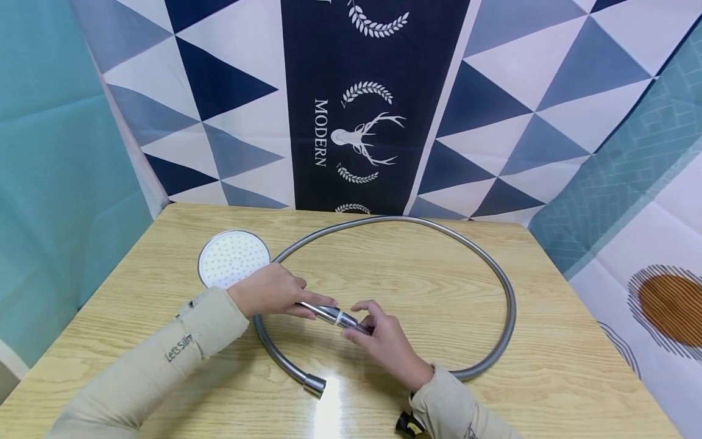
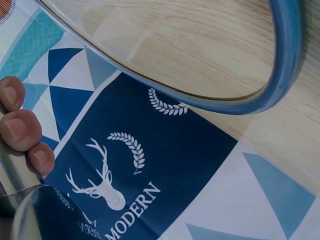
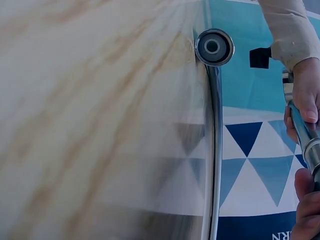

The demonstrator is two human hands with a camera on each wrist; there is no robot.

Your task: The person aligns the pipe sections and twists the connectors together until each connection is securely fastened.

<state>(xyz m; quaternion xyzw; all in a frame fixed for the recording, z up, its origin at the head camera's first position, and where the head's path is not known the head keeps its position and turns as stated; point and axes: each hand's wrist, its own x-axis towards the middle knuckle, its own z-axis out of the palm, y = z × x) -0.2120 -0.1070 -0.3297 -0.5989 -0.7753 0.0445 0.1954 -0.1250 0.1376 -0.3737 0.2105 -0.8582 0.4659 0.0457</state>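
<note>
A chrome hand shower with a round white spray face [image 1: 233, 259] is tilted above the table's left half. My left hand [image 1: 271, 289] grips its handle [image 1: 320, 311], and the fingertips [image 2: 22, 131] curl round the chrome in the left wrist view. One end of a grey metal shower hose [image 1: 511, 305] meets the handle's end at a chrome connector [image 1: 347, 321]. My right hand [image 1: 386, 341] pinches the hose just beside that connector, thumb below and fingers above. The right wrist view shows both hands close together at the joint [image 3: 312, 150].
The hose loops widely over the wooden table [image 1: 428, 268], up to its back edge. Its other end, a chrome nut [image 1: 314, 385], lies near the front. Behind stands a patterned cloth [image 1: 356, 73]; teal cloth [image 1: 60, 171] hangs at left. A small black object [image 1: 407, 425] is by the right sleeve.
</note>
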